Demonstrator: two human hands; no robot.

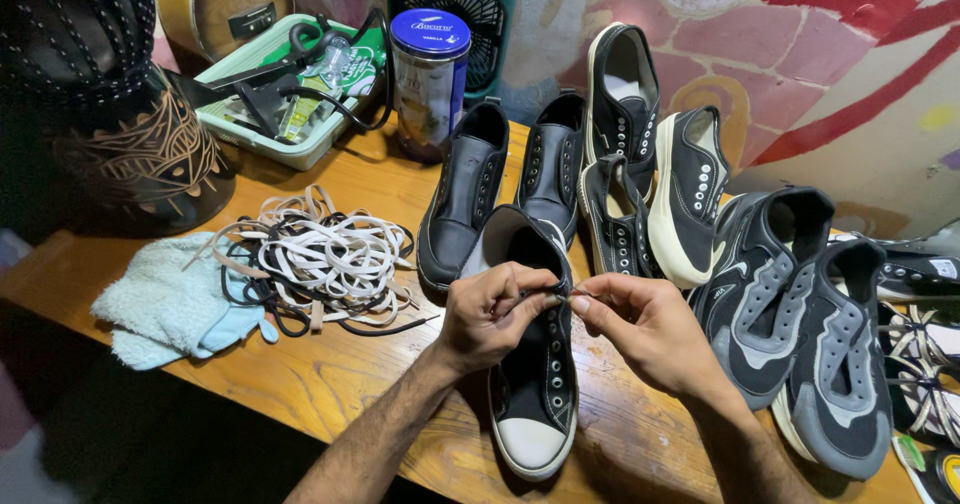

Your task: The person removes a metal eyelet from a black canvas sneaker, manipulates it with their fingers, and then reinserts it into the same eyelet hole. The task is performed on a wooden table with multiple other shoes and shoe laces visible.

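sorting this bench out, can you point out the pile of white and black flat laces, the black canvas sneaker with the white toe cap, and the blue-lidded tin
pile of white and black flat laces point(320, 259), head view, middle of the tangle
black canvas sneaker with the white toe cap point(530, 442), head view, on the toe cap
blue-lidded tin point(430, 32), head view, on the lid

Your hands point(560, 314) worked over a black canvas sneaker point(533, 364) with a white toe cap and white eyelets. Left of that sneaker lay white, tan and black laces point(320, 259) and a pale blue-green towel point(165, 299); right of it, black-and-grey trainers point(800, 314). The counter point(320, 384) was orange-brown wood.
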